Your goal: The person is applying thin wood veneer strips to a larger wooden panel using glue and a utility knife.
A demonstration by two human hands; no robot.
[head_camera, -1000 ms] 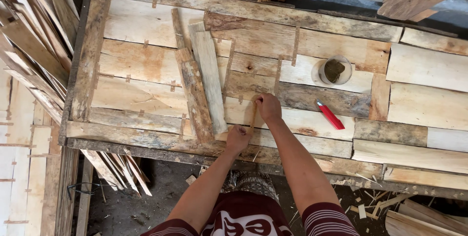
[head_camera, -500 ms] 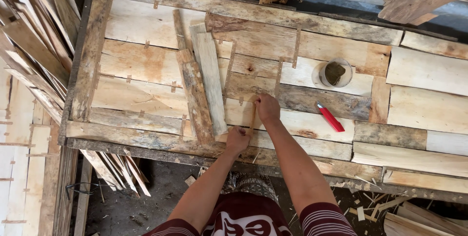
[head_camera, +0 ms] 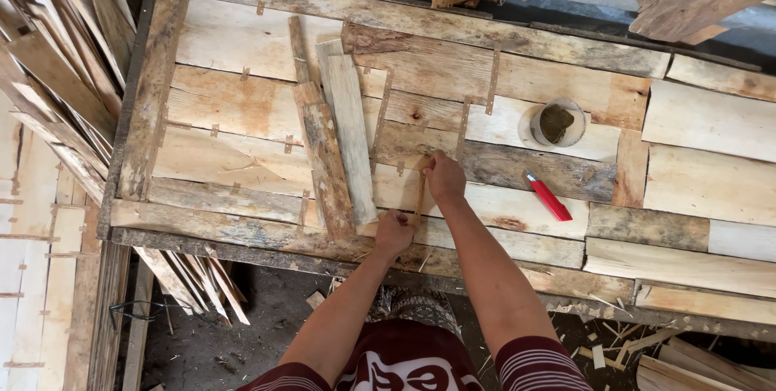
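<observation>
Two loose slats (head_camera: 339, 145) lie lengthwise on the plank table (head_camera: 242, 108). Just right of them, the left hand (head_camera: 394, 233) curls closed on the near end of a thin wooden strip (head_camera: 419, 197), arm reaching forward. The right hand (head_camera: 444, 178) pinches its far end, forearm extended. Further right lie a red knife (head_camera: 550, 197) and a round container (head_camera: 557, 123).

Soft even daylight, faint shadows, no glare, sharp focus, slight wide-angle bending at edges

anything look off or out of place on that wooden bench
Two loose slats lie at a slant across the patchwork bench top, against its level boards. Wood scraps litter the ground below. Both hands, left and right, hold a thin strip.
</observation>
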